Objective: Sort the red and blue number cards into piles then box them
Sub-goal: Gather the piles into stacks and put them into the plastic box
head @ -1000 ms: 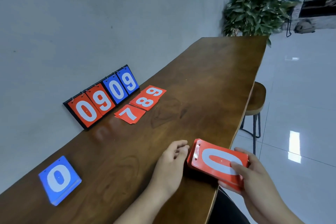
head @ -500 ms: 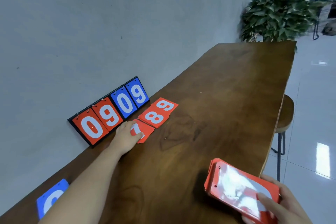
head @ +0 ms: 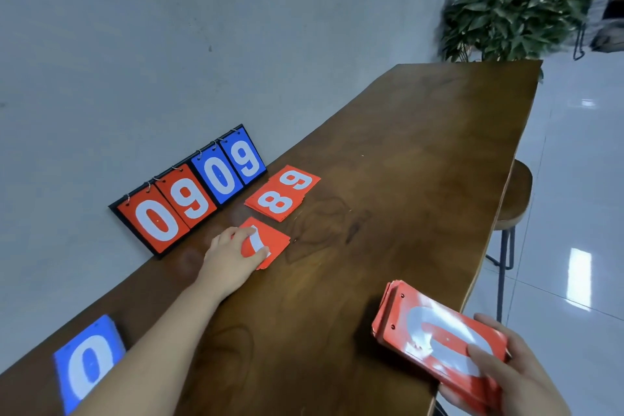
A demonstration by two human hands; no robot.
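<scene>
My left hand [head: 233, 255] reaches across the wooden table [head: 422, 179] and pinches the red 7 card [head: 271, 243], thumb and fingers on its near side. Beyond it lie the red 8 card [head: 275, 203] and the red 9 card [head: 299, 179], overlapping. My right hand [head: 506, 378] grips a stack of red cards [head: 435, 341] with a 0 on top, over the table's near right edge. A pile of blue cards [head: 89, 361] topped by a 0 lies at the near left, partly hidden by my forearm.
A flip scoreboard [head: 192, 189] showing red 09 and blue 09 leans against the grey wall. A round wooden stool [head: 516, 192] stands right of the table. A potted plant [head: 513, 0] is beyond the far end.
My left hand left the red stack and reached out to the red 7 card, now pinching it. The right hand kept hold of the red stack.
</scene>
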